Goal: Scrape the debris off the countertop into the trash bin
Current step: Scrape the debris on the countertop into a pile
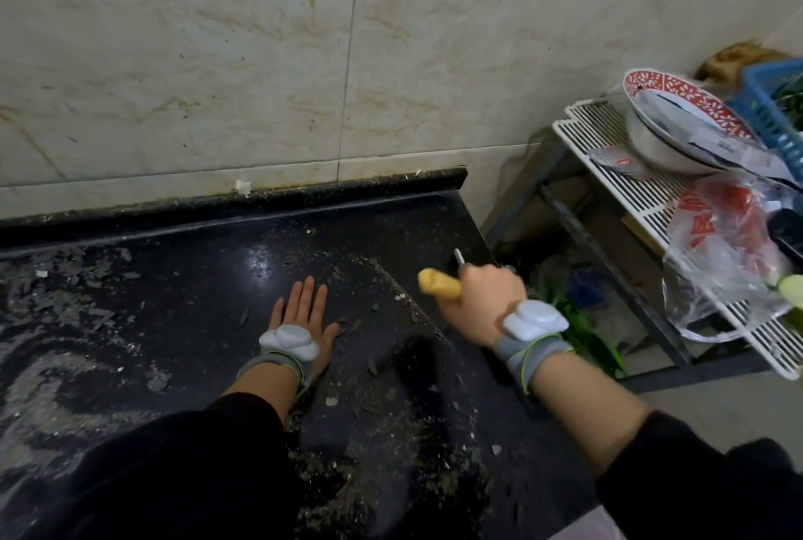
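The black countertop (208, 278) is strewn with grey flakes and crumbs of debris (373, 405), thickest at the left and along the front. My left hand (302, 313) lies flat on the counter, fingers straight. My right hand (482, 289) grips the yellow handle of a scraper (439, 284) over the counter's right edge; its metal end points away from me and is mostly hidden by the hand. In the gap to the right of the counter, a bin with green scraps (578, 322) is partly seen; its rim is unclear.
A white wire rack (652, 209) stands to the right, bearing a red-patterned bowl (686, 113), a plastic bag (721, 261) and a blue basket (778, 113). A tiled wall (260, 61) backs the counter.
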`<state>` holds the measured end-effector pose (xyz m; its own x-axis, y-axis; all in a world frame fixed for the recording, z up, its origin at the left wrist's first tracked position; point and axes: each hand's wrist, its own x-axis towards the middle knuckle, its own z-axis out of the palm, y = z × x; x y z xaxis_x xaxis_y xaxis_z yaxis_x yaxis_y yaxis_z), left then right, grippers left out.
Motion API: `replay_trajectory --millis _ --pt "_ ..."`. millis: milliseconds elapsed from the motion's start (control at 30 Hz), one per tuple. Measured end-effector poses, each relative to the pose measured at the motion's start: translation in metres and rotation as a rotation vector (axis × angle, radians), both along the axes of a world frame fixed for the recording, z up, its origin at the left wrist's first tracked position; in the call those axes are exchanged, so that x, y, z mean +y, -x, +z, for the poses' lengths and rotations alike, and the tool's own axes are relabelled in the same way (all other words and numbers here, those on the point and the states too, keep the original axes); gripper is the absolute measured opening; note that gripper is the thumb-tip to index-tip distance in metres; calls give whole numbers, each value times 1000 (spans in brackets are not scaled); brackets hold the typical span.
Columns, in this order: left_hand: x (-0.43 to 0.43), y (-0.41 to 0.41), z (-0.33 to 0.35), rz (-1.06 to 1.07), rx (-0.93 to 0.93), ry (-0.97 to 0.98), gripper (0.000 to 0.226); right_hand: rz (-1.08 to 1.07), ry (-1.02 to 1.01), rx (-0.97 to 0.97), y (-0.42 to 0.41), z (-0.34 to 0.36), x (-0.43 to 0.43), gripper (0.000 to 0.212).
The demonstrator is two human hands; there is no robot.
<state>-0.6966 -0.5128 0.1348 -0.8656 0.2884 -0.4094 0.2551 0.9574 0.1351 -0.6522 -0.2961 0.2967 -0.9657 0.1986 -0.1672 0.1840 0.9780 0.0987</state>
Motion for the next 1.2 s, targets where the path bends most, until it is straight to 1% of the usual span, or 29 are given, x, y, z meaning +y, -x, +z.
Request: replay_trajectory --millis 100,167,267,333,433,533,667,800,933,1067,1200 --pt "0 0 2 -1 -11 1 64 117 63 -6 -16 -4 -31 33" --pt "0 -1 1 7 1 -3 65 158 112 -4 -20 2 -42 34" --pt "0 -2 2 15 21 5 66 88 176 13 -12 19 -40 38" --pt "-2 -3 6 17 33 -1 66 27 168 44 0 29 -35 38" --pt "-5 -3 14 24 69 -114 65 -49 158 91 16 35 -21 42" --pt "-28 -7 19 116 120 -179 65 -10 124 89 30 29 -18 41" --pt "-73 -8 17 300 133 -125 66 59 25 109 45 5 -28 36" --pt "-101 -6 11 368 121 -13 61 94 -5 66 53 -10 -41 30" --pt "-108 -12 2 363 109 34 62 107 58 -26 56 -13 -58 27" --pt "-106 -12 -1 366 114 41 62 247 96 -28 37 -17 -85 29" --pt "-107 -11 -5 371 130 32 64 413 139 -79 25 -8 -97 33"
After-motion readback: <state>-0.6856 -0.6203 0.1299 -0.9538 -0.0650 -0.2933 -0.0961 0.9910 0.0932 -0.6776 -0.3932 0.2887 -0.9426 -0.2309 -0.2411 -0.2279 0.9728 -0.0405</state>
